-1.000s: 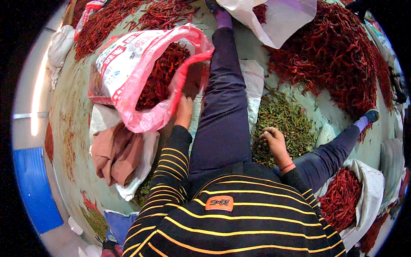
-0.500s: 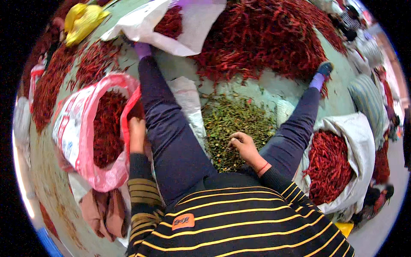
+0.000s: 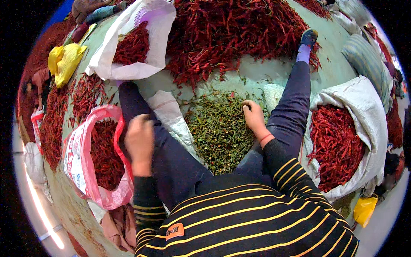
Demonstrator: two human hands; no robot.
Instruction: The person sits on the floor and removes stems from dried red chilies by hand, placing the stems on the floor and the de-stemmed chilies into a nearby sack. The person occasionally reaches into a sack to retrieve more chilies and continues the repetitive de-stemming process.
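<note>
My left hand [image 3: 140,143], smeared by motion, is over my left thigh, just right of the pink-rimmed bag [image 3: 109,196] of dried red chillies [image 3: 105,147]. Its fingers cannot be made out. My right hand [image 3: 255,118] hovers at the right edge of a heap of green chilli stems [image 3: 220,132] between my legs. Those fingers are curled in, and whatever they might hold is hidden. A large pile of red chillies [image 3: 239,32] lies beyond the stems.
A white sack [image 3: 372,103] of red chillies stands right of my right leg. Another white sack [image 3: 160,47] lies open past my left foot. A yellow bag [image 3: 70,60] and a striped sack [image 3: 364,55] sit further out. Another person [image 3: 92,10] is at the far left.
My left hand has come out of the pink-rimmed bag and moved over my thigh. My right hand has shifted away from me, to the stem heap's right edge. The view has turned somewhat.
</note>
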